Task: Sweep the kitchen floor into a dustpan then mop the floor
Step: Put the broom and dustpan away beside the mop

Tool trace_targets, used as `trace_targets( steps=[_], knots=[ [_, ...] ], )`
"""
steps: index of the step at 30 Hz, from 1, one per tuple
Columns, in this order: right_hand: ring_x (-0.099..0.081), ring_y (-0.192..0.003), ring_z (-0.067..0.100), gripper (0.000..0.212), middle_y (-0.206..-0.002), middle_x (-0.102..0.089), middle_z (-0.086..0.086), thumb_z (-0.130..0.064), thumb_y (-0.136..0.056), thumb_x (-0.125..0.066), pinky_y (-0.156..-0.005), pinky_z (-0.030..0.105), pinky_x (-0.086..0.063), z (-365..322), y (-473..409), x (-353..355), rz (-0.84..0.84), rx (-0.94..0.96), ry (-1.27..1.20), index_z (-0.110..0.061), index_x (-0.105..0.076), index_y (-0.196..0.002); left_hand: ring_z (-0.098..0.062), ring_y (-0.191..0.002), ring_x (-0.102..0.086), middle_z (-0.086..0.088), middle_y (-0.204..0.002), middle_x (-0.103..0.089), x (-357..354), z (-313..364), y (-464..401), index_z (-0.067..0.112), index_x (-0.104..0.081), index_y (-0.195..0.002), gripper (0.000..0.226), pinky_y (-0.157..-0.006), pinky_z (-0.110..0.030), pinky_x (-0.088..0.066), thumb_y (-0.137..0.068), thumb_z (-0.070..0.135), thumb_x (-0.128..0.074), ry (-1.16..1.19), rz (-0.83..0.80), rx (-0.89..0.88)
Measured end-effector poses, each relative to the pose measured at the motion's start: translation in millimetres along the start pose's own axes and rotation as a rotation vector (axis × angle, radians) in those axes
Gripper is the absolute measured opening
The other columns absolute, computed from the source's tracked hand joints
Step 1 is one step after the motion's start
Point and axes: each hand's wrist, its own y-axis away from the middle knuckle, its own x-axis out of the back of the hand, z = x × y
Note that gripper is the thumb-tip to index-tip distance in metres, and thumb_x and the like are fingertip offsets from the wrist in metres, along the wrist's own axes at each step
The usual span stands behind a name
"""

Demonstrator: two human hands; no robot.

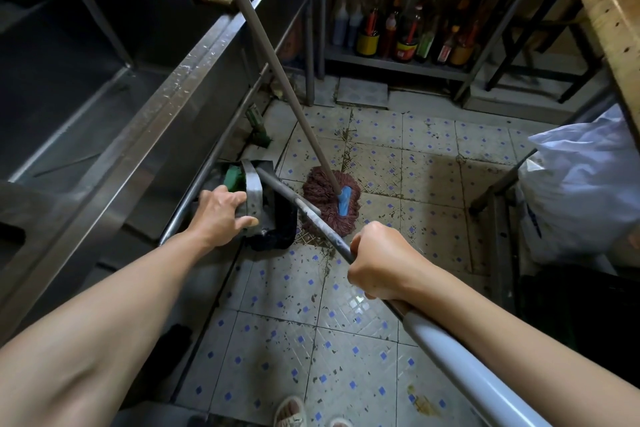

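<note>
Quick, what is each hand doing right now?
Left hand: fingers curled over the metal dustpan rim, gripping it.
Right hand: closed in a fist around the long grey handle.

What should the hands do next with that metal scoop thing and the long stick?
Probably set the grey metal dustpan flat on the speckled tile floor. The left hand grips its edge beside the steel counter, the right hand holds the grey broom handle, and dirt flecks remain.
</note>
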Motion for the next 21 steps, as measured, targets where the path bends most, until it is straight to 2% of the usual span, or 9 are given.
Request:
trace_targets(
  steps=[6, 12, 15, 19, 21],
  knots=[
    [-0.053, -0.059, 0.021, 0.013, -0.07, -0.05, 0.006, -0.001, -0.072, -0.048, -0.049, 0.024, -0.042, -1.0, -2.6, -21.4, -0.018, -0.02, 0.016, -0.007, -0.055, -0.081, -0.03, -0.081, -0.053, -0.001, -0.073, -0.041, -3.7, -6.4, -0.5, 0.011, -0.058, -0.076, 0.039, -0.074, -0.032, -0.035, -0.071, 0.045, -0.076, -0.038, -0.017, -0.062],
    [-0.055, -0.059, 0.023, 0.013, -0.07, -0.052, 0.008, 0.0, -0.072, -0.048, -0.053, 0.028, -0.046, 9.6, 0.5, -22.9, -0.058, -0.04, 0.001, -0.005, -0.056, -0.081, -0.03, -0.082, -0.053, 0.003, -0.069, -0.038, -7.1, -3.6, -0.3, 0.018, -0.051, -0.07, 0.036, -0.075, -0.033, -0.033, -0.071, 0.044, -0.077, -0.014, -0.036, -0.087],
    [-0.053, -0.058, 0.023, 0.01, -0.068, -0.051, 0.007, 0.0, -0.072, -0.048, -0.052, 0.027, -0.045, 12.2, 4.1, -17.8, -0.057, -0.05, 0.005, -0.006, -0.054, -0.079, -0.029, -0.079, -0.051, 0.004, -0.069, -0.034, -4.7, -0.2, 0.2, 0.016, -0.057, -0.073, 0.032, -0.077, -0.033, -0.035, -0.071, 0.04, -0.078, -0.004, -0.032, -0.084],
    [-0.056, -0.058, 0.023, 0.018, -0.072, -0.056, 0.011, -0.002, -0.074, -0.052, -0.053, 0.027, -0.047, 19.5, 8.5, -9.2, -0.058, -0.083, -0.05, -0.001, -0.06, -0.09, -0.023, -0.074, -0.042, 0.001, -0.075, -0.037, -6.6, 1.0, 2.1, 0.011, -0.061, -0.078, 0.034, -0.08, -0.034, -0.04, -0.072, 0.04, -0.078, -0.014, -0.028, -0.065],
    [-0.056, -0.058, 0.023, 0.025, -0.073, -0.059, 0.012, -0.003, -0.073, -0.053, -0.052, 0.027, -0.046, 24.5, 7.7, -7.2, -0.038, -0.093, -0.063, 0.0, -0.063, -0.096, -0.024, -0.074, -0.043, 0.0, -0.076, -0.038, -7.0, 1.5, 2.4, 0.012, -0.06, -0.078, 0.034, -0.079, -0.034, -0.041, -0.072, 0.04, -0.078, -0.027, -0.037, -0.065]
  ],
)
